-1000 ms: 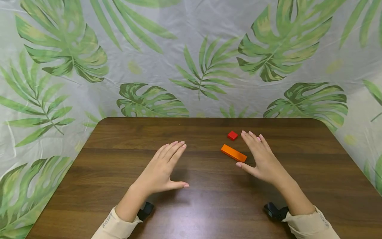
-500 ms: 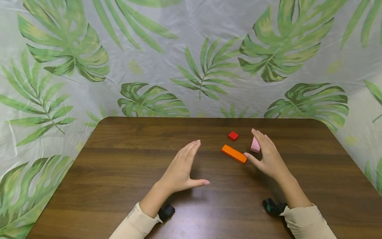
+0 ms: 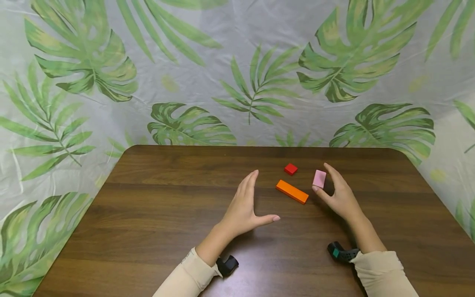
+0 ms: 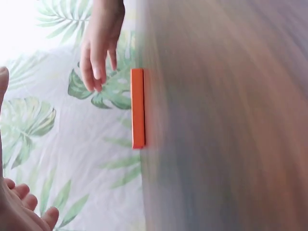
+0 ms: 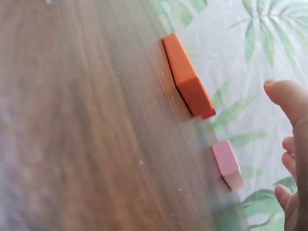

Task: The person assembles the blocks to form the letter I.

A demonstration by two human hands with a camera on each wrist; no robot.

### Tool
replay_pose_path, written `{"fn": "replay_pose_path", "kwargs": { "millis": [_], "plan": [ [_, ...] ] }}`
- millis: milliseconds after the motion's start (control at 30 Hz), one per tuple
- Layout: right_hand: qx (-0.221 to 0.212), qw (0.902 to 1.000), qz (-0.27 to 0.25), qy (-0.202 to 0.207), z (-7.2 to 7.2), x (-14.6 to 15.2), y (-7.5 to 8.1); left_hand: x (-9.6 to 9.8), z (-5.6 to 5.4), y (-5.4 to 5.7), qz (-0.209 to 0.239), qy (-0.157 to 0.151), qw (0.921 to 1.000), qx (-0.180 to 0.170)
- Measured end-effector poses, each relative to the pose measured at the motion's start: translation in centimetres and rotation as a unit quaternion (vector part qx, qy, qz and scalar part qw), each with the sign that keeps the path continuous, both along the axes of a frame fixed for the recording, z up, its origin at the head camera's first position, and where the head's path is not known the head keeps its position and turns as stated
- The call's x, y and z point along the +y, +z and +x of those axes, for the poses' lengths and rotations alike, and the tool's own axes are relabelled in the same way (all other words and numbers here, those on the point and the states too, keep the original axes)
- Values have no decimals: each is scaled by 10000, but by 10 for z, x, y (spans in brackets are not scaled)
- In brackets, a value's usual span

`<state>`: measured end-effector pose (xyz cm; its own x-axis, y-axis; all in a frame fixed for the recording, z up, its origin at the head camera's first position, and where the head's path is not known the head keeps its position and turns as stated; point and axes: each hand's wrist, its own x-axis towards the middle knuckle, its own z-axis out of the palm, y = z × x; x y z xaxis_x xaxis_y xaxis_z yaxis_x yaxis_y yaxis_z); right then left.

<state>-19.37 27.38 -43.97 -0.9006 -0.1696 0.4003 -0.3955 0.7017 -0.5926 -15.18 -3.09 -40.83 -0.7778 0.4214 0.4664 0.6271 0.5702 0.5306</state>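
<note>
My right hand [image 3: 339, 196] hovers beside a small pink block [image 3: 319, 179], thumb and fingers spread around its right side. In the right wrist view the pink block [image 5: 228, 164] lies on the table, apart from the fingers. To its left is a long orange block [image 3: 292, 192], set at a slant. My left hand [image 3: 243, 210] is held over the table left of the orange block, thumb spread wide from the fingers, nothing between them. The left wrist view shows the orange block [image 4: 138, 108] lying between the two hands.
A small red block [image 3: 291, 169] lies behind the orange one, toward the far edge. All the blocks rest on a dark wooden table [image 3: 167, 247] with rounded far corners. A leaf-patterned cloth [image 3: 193, 74] hangs behind it.
My left hand has moved right, toward the orange block. The right hand has shifted slightly right, uncovering the pink block. The blocks have stayed in place on the table.
</note>
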Motion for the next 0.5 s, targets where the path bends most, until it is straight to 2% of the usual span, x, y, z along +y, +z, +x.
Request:
{"fn": "replay_pose_path", "kwargs": {
  "millis": [100, 233, 500],
  "plan": [
    [-176, 9998, -62, -92, -2, 3, -3, 10, 0, -3, 267, 171, 9986, -423],
    [-302, 9993, -144, -180, -6, 6, -6, 24, 0, -7, 579, 439, 9930, -929],
    [-478, 9983, -242, -223, -12, 12, -13, 54, -2, -17, 1117, 761, 9797, -1481]
  ]
}}
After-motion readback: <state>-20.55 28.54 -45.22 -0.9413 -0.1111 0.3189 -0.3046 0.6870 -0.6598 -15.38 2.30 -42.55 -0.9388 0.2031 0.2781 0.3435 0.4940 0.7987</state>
